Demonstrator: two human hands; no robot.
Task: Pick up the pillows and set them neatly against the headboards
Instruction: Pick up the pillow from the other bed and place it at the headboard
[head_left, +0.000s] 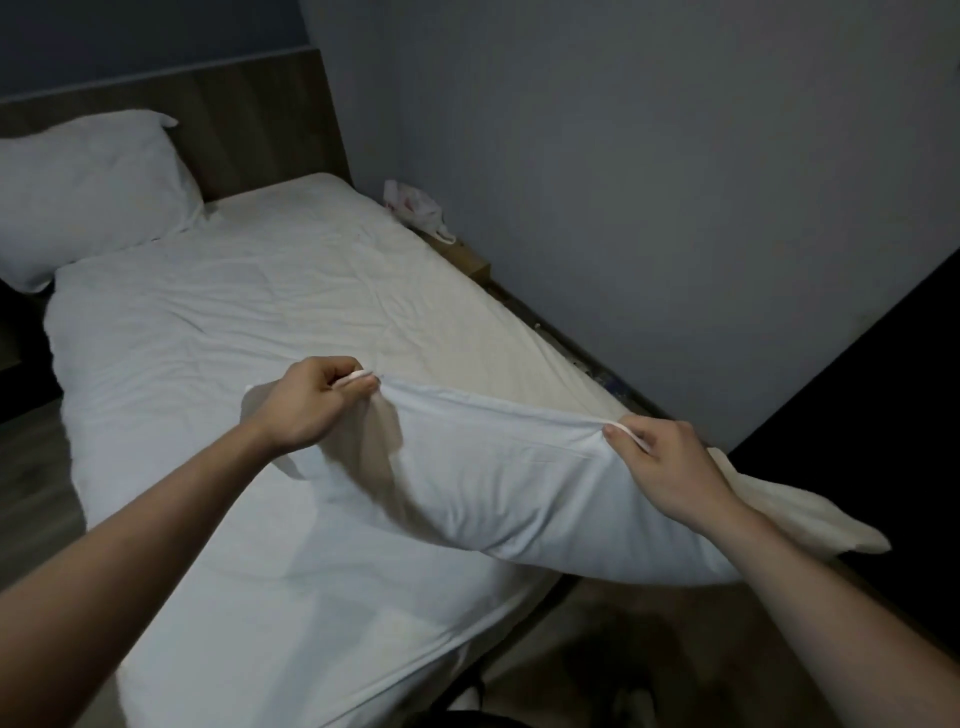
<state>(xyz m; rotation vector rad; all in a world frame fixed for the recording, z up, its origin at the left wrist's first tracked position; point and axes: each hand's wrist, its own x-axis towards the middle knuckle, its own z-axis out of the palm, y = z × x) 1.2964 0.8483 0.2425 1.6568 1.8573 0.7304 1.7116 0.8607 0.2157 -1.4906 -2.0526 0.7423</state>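
Note:
A white pillow (519, 488) hangs in the air over the foot end of the bed, held up by its top edge. My left hand (306, 402) pinches the left part of that edge. My right hand (670, 467) pinches the right part, and the pillow's far corner droops past it to the right. A second white pillow (88, 192) leans against the wooden headboard (260, 119) at the far left of the bed. The mattress, under a wrinkled white sheet (249, 322), is bare between the two pillows.
A grey wall runs close along the bed's right side, with a narrow wooden ledge (545, 312) between them. A white plastic bag (415, 208) lies on that ledge near the headboard. A dark panel (883, 389) stands at the right. Wooden floor shows at the left and below.

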